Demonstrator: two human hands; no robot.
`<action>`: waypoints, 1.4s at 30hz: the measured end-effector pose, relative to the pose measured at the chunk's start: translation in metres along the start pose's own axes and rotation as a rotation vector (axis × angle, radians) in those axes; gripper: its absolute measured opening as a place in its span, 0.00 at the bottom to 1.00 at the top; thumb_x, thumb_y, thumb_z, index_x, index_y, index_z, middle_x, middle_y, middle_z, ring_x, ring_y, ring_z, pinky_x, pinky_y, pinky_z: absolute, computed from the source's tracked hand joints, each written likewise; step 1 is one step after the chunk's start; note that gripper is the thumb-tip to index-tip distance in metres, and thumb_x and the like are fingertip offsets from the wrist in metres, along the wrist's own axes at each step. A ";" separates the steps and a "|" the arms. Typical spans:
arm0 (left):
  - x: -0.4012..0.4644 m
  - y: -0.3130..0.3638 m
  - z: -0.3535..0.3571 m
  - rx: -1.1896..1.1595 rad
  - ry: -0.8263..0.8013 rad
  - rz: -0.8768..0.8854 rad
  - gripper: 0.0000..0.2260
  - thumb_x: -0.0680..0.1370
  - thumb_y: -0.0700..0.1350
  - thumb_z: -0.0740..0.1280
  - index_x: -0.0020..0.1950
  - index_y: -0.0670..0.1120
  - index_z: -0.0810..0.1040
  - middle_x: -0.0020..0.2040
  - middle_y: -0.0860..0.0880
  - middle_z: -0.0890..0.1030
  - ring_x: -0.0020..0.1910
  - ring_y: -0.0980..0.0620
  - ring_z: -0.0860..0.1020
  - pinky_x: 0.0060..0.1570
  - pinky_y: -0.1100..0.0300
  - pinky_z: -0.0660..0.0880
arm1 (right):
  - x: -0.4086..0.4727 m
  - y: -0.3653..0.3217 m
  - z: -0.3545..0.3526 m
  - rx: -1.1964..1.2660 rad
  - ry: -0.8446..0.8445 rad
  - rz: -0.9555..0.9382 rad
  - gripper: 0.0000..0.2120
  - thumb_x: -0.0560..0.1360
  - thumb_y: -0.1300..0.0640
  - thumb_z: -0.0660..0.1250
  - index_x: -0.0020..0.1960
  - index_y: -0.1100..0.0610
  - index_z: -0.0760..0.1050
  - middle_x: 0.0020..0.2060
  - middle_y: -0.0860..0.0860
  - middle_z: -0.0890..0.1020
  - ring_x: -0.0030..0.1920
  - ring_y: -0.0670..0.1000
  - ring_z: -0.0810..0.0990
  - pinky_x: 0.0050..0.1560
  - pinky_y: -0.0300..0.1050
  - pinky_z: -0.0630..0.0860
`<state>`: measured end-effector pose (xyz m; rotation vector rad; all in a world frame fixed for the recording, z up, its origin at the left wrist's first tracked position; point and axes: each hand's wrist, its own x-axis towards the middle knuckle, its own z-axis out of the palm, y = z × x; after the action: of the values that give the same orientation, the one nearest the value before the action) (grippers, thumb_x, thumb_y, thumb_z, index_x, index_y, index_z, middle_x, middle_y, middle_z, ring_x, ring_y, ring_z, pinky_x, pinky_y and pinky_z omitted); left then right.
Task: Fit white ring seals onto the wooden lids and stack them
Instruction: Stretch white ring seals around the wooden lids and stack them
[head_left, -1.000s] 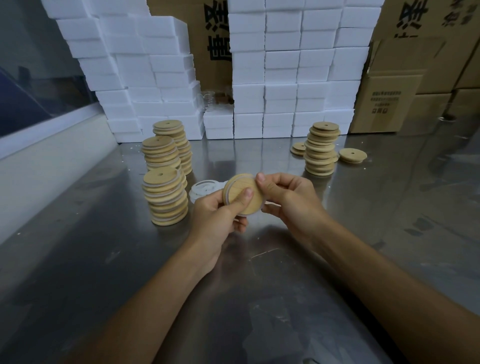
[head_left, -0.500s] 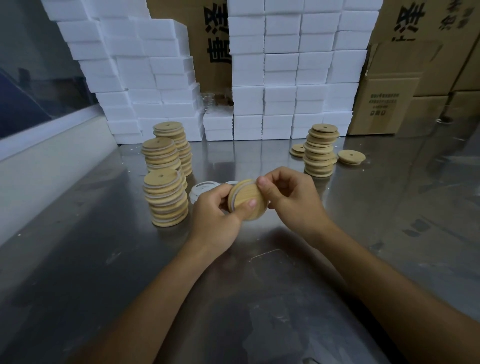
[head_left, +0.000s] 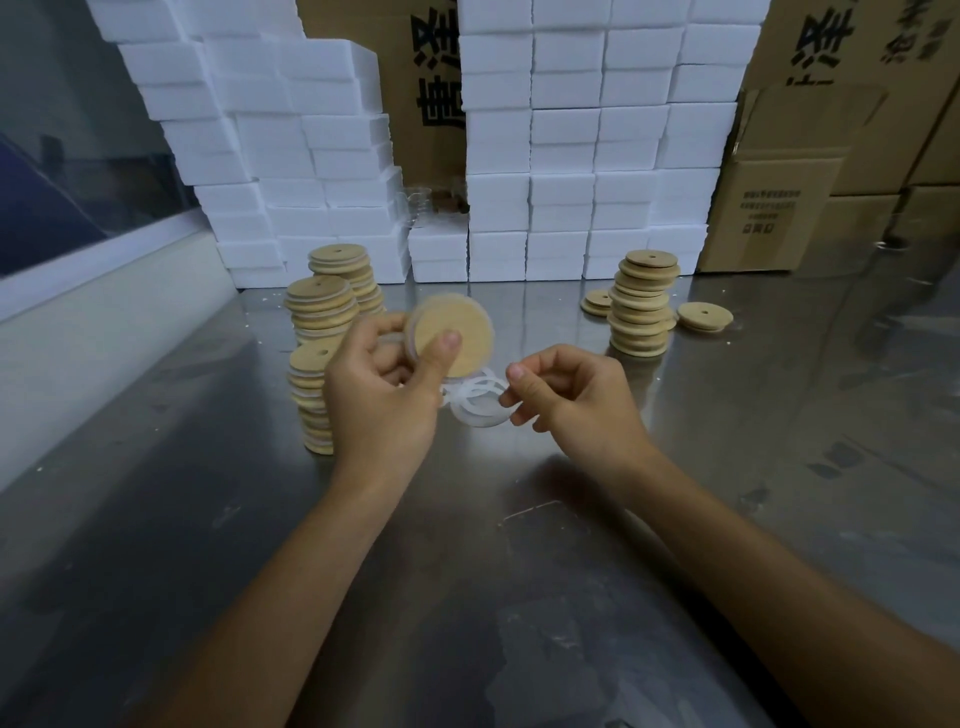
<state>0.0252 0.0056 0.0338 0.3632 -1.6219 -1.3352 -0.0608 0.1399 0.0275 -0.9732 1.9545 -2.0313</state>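
My left hand (head_left: 382, 392) grips a round wooden lid (head_left: 457, 335) with a white ring seal around its edge, thumb pressed on its face, held up above the table. My right hand (head_left: 569, 397) hovers to the right of it with fingers loosely curled, holding nothing, just above a small heap of white ring seals (head_left: 475, 402) lying on the steel table (head_left: 467, 571). Three stacks of sealed lids (head_left: 319, 312) stand left of my left hand, the nearest partly hidden behind it. A stack of bare wooden lids (head_left: 641, 304) stands at the right.
Two loose wooden lids (head_left: 704, 316) lie beside the right stack. White foam boxes (head_left: 561, 156) are piled along the back edge, with cardboard cartons (head_left: 779, 208) at the back right. A pale wall ledge (head_left: 104, 322) borders the table's left side.
My right hand has let go of the lid and moved down to the right, over the seals. My left hand has lifted the lid higher and towards the left stacks.
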 end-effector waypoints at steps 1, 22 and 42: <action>0.004 0.002 -0.004 0.008 0.041 0.021 0.08 0.74 0.46 0.74 0.47 0.54 0.76 0.39 0.49 0.85 0.30 0.57 0.79 0.33 0.60 0.76 | 0.000 0.001 -0.001 -0.014 0.011 0.008 0.07 0.78 0.64 0.67 0.48 0.69 0.77 0.37 0.59 0.84 0.29 0.42 0.81 0.30 0.31 0.73; 0.053 -0.010 -0.058 -0.081 0.496 -0.276 0.08 0.74 0.45 0.74 0.38 0.45 0.79 0.17 0.52 0.72 0.16 0.57 0.67 0.19 0.68 0.63 | 0.004 0.013 -0.010 -0.137 0.084 0.080 0.07 0.77 0.58 0.69 0.46 0.62 0.79 0.34 0.53 0.85 0.30 0.46 0.81 0.30 0.32 0.73; 0.044 -0.013 -0.055 0.264 0.602 0.052 0.08 0.76 0.48 0.69 0.41 0.48 0.73 0.33 0.55 0.73 0.30 0.63 0.72 0.35 0.68 0.71 | 0.007 0.022 -0.014 -0.177 0.097 0.087 0.06 0.77 0.56 0.70 0.44 0.59 0.79 0.33 0.52 0.85 0.30 0.46 0.81 0.30 0.31 0.73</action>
<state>0.0439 -0.0633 0.0398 0.7924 -1.2764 -0.8543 -0.0808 0.1446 0.0104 -0.8208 2.2176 -1.9189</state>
